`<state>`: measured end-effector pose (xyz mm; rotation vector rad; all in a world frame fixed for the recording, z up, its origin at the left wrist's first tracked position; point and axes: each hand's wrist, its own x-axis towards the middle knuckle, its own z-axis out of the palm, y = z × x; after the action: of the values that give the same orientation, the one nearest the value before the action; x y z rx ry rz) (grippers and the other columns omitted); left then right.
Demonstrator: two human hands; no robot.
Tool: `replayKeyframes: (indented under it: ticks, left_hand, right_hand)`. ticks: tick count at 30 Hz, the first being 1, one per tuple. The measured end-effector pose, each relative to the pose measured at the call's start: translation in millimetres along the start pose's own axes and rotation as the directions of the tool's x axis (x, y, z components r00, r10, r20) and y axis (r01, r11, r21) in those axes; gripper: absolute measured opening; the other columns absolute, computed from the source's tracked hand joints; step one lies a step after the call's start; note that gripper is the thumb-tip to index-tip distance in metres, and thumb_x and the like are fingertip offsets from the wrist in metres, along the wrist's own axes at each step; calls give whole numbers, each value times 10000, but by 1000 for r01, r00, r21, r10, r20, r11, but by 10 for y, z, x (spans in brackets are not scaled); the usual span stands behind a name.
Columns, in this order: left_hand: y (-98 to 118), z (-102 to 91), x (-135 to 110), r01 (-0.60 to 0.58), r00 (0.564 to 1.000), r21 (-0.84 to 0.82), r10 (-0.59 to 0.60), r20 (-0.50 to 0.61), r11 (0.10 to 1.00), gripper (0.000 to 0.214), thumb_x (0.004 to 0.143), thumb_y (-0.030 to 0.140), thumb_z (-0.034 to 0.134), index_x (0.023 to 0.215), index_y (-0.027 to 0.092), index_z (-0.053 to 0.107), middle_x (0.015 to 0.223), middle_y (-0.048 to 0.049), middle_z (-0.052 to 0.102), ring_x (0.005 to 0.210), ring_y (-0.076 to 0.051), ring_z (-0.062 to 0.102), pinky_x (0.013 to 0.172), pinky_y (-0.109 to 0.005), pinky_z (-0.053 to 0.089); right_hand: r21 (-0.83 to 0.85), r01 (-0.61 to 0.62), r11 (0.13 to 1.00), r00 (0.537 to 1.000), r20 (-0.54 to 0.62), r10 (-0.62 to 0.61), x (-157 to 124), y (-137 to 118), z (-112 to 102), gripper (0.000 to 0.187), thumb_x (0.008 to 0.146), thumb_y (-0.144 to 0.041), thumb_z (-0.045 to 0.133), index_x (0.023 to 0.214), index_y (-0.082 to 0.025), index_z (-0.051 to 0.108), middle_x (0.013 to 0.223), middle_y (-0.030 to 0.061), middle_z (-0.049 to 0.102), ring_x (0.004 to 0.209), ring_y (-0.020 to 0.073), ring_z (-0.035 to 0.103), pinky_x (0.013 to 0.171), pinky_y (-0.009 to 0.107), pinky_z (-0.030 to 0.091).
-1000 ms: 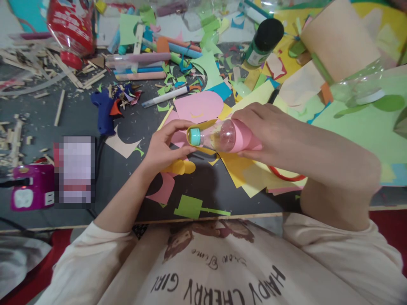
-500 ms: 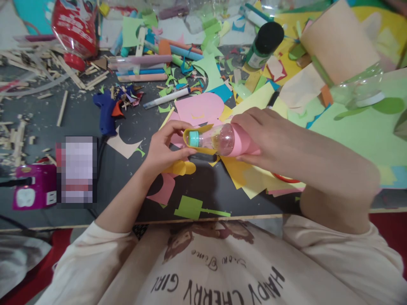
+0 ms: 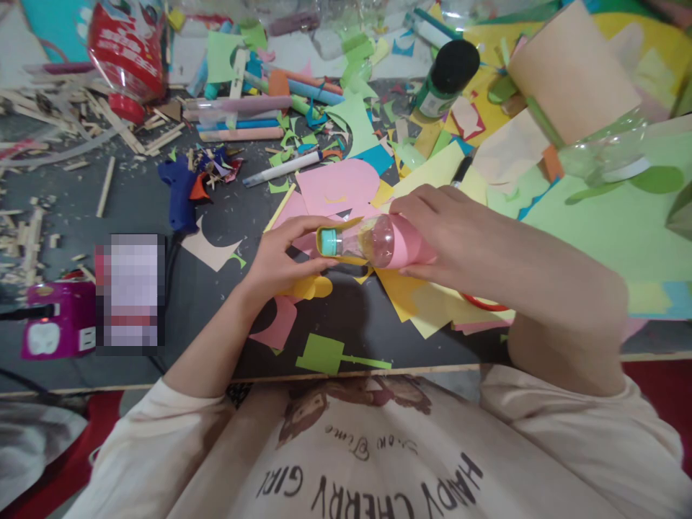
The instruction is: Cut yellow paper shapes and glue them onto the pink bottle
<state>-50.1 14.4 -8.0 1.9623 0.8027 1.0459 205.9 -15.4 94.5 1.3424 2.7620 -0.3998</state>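
A small clear plastic bottle [image 3: 378,240] lies sideways in the air between my hands, its turquoise cap [image 3: 328,242] pointing left. Pink paper is wrapped round its lower part, and there my right hand [image 3: 427,231] is closed on it. A yellow paper strip [image 3: 350,225] bends round the cap and neck end. My left hand [image 3: 286,252] pinches this strip at the cap side, thumb below and fingers above. Beneath them on the table lie a pink paper piece [image 3: 346,184] with a rounded end and some yellow rounded cut-outs [image 3: 313,287].
A blue glue gun [image 3: 180,191] rests left of my hands, with a purple power socket [image 3: 59,321] and a blurred-out phone-like object [image 3: 132,288] nearer. Behind are markers [image 3: 243,133], a dark-capped bottle [image 3: 446,79], a red-labelled bottle [image 3: 130,58], and wood sticks. A green paper cut-out [image 3: 321,353] lies by the table edge.
The bottle and the yellow strip have shifted very slightly, with the strip now sitting closer round the cap. Both hands keep their hold.
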Motion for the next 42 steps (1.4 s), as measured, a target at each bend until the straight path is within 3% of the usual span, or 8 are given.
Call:
replayKeyframes:
  ticks: [5,12,16,20,25,30,36,42]
  left_hand:
    - [44,-4,-7,92,996,63,-93,12,994,529,692,537,818,1123,245,722,1125,-89,757,1046,-244,710,940,-356,558]
    - [46,11,-5,32,999,75,-33,10,997,503,707,509,817,1126,247,720,1108,-77,765,1018,-228,720,928,-339,554]
    - [54,20,-4,50,999,62,-49,-11,997,500,706,532,809,1101,236,729,1093,-88,767,1005,-234,723,928,-349,554]
    - [82,22,6,78,997,74,-78,-3,994,510,702,580,790,1066,226,736,1068,-93,770,991,-239,721,927,-363,549]
    - [91,22,10,80,997,80,-80,-1,994,494,714,599,771,1054,242,737,1047,-77,769,963,-227,715,908,-355,548]
    - [70,18,9,0,1000,69,1,-19,998,443,734,507,798,1101,271,722,1056,-73,767,961,-234,723,904,-377,560]
    - [67,14,30,-90,995,95,94,-39,991,427,762,487,782,1108,244,718,1031,-81,777,930,-225,734,832,-369,584]
    - [47,11,12,-45,995,92,52,-80,995,429,744,542,776,1079,278,729,1024,-50,780,939,-215,729,863,-364,577]
  right_hand:
    - [23,5,1000,1000,-19,-4,39,49,48,193,959,-339,477,987,-177,577,1026,128,625,920,287,560,765,400,443]
    - [55,15,998,1000,-21,-14,74,125,105,225,936,-373,514,1014,-176,591,1031,127,638,938,303,578,785,424,466]
    - [112,8,994,1000,-18,-6,52,73,76,313,943,-361,498,1163,-153,576,1156,157,622,1063,335,582,837,449,480]
    - [199,-20,980,998,-56,31,110,-25,68,548,882,-415,591,1360,-172,473,1329,163,577,1185,356,566,874,458,493]
    - [210,-29,977,998,-57,41,244,-100,105,645,814,-438,682,1383,-214,475,1198,125,676,1072,337,627,829,415,483]
    - [193,-123,974,992,49,115,236,-40,61,735,787,-453,676,1437,-217,429,1136,120,709,912,296,667,675,330,452]
    - [199,-160,967,982,133,135,226,31,-6,630,774,-458,645,1342,-219,518,1147,114,704,927,298,657,644,323,417]
    - [243,-209,947,963,219,156,255,23,-94,433,807,-473,595,1139,-195,587,1079,110,695,880,270,630,629,313,375]
